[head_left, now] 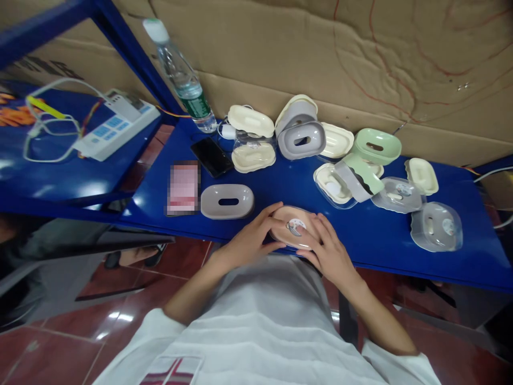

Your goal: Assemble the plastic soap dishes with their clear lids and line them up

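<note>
At the table's near edge, an oval soap box (280,229) with a clear lid and a round printed sticker lies between my two hands. My left hand (253,235) grips its left end, thumb low and fingers over the top. From the right, my right hand (334,252) holds the other end, its thumb on the lid near the sticker. A small pale grey curved piece shows at the sticker; I cannot tell whether it is loose. Left of my hands sits a grey oval soap box part (208,203) with a slot in its floor.
Cream, grey and green soap box parts (379,145) stand along the back of the blue table (296,184). Two clear-lidded boxes (436,227) sit at the right. A black phone (211,156), a water bottle (180,80) and a power strip (116,131) are on the left.
</note>
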The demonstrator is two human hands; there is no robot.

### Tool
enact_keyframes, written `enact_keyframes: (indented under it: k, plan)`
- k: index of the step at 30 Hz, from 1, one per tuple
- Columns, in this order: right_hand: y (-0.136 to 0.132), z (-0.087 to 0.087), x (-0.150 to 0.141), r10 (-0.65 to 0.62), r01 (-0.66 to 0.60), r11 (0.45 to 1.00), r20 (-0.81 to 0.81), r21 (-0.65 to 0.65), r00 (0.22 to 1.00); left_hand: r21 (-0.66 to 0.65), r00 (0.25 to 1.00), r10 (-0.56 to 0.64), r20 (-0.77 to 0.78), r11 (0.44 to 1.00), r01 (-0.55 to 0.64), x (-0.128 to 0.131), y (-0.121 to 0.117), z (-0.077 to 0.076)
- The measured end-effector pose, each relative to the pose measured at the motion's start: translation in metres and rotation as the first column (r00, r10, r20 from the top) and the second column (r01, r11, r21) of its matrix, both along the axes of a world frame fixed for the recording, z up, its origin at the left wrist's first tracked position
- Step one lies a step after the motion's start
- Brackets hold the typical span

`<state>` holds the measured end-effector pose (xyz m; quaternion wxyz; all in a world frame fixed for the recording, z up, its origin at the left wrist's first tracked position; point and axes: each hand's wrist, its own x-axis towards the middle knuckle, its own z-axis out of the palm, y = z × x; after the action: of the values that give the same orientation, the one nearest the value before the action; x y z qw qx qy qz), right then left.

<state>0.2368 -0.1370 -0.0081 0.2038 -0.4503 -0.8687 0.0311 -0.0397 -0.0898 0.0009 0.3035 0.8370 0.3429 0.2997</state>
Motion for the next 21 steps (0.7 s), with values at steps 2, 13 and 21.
enact_keyframes:
  k: [2, 13, 21]
  plan:
    - [0.002, -0.003, 0.003, -0.037, 0.037, 0.999, -0.005, 0.021, 0.999, 0.124, 0.993, 0.032, -0.109, 0.992, -0.019, -0.006, -0.005, 0.007]
    - [0.081, 0.027, -0.024, -0.054, 0.048, 0.998, 0.123, 0.047, 0.991, 0.39, 0.878, 0.337, -0.341, 0.9, -0.195, -0.059, -0.03, 0.001]
    - [0.13, 0.04, -0.044, 0.03, -0.032, 0.999, 0.1, 0.02, 0.995, 0.368, 0.946, -0.008, -0.323, 0.92, 0.134, 0.009, -0.034, -0.006]
